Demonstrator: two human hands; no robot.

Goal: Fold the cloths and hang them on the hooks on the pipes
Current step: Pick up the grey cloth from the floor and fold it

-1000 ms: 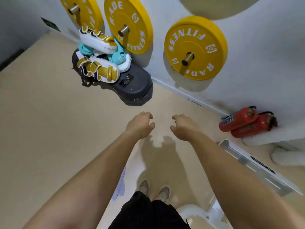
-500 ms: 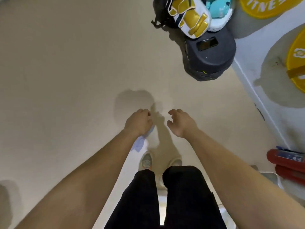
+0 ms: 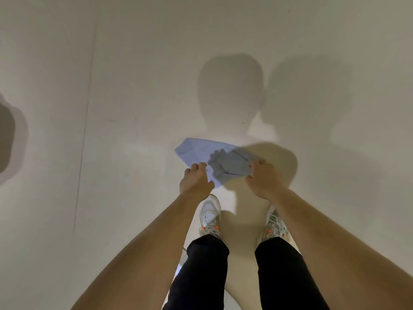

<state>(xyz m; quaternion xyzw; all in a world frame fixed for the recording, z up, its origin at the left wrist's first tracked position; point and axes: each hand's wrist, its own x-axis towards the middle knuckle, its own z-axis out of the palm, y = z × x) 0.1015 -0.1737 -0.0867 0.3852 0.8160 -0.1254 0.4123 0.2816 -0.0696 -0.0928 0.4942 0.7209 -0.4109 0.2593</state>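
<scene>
A pale blue cloth [image 3: 201, 152] is spread low over the beige floor just ahead of my feet. My left hand [image 3: 195, 182] pinches its near left edge. My right hand [image 3: 262, 179] grips its right corner, fingers curled around the fabric. The cloth hangs stretched between the two hands, and the shadow of my hand falls across its right half. No hooks or pipes are in view.
Bare beige floor [image 3: 111, 86] fills the view, with shadows of my head and body ahead. My two light sneakers [image 3: 210, 217] and black trouser legs stand directly below the hands. A thin floor seam runs down the left side.
The view has tilted from the wall with yellow weight plates down to the floor. Both hands, empty and apart before, now hold the blue cloth between them.
</scene>
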